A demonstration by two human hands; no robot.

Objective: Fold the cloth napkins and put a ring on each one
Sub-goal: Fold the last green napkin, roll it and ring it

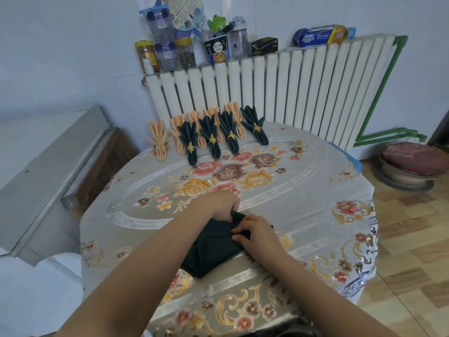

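- Dark green cloth napkin [213, 249], partly folded, lay flat on the floral plastic-covered table [315, 215], at the near edge in front of me, well apart from the finished ones.
- My left hand [222, 205] curled its fingers over the napkin's far corner and pinched a fold there, I judged to keep the crease from springing open.
- My right hand [255, 233] pressed down on the napkin's right side, fingers bent and gripping the cloth edge, so the layers stayed stacked while I worked the next fold.
- Its long axis ran diagonally, from the near-left corner hanging over the table edge up to the far-right corner under my hands.
- Behind the napkin, at the table's far side, stood the row of finished dark green napkins [211, 138] and peach napkins [159, 142], each cinched by a gold ring, fanned ends toward the white radiator [291, 88].
- One spare gold leaf-shaped napkin ring [300, 147] waited far-right of the napkin, near that row; I judged it was meant for this last piece.
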